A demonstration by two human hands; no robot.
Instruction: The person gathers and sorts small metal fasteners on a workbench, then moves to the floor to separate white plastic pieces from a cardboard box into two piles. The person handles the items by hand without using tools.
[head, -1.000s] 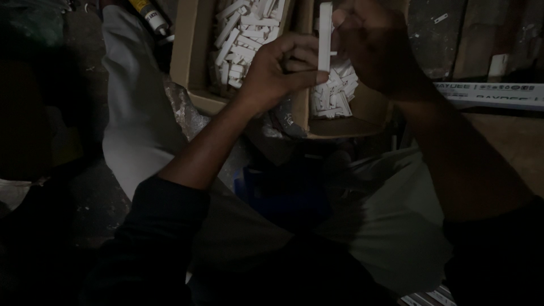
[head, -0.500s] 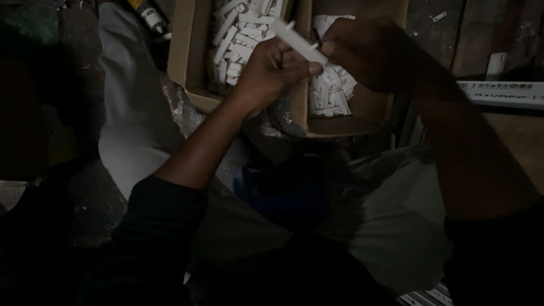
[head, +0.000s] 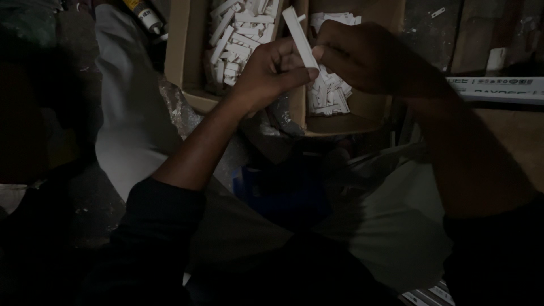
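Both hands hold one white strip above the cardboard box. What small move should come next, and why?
Probably lower the white strip into a compartment of the cardboard box. The left hand and right hand pinch it together at its lower end, tilted, directly above the divider, and both compartments already hold similar white pieces. Which compartment fits, I cannot tell.

A cardboard box [head: 187, 62] is set at the far side, split by a divider into two compartments. Small strips [head: 238, 34] are piled in the left compartment, and more strips [head: 328, 93] in the right one. A single strip [head: 300, 37] is held above the divider, between the left hand [head: 272, 71] and the right hand [head: 362, 56]. A tube [head: 144, 14] is seen left of the box. A flat carton [head: 498, 88] is laid to the right.
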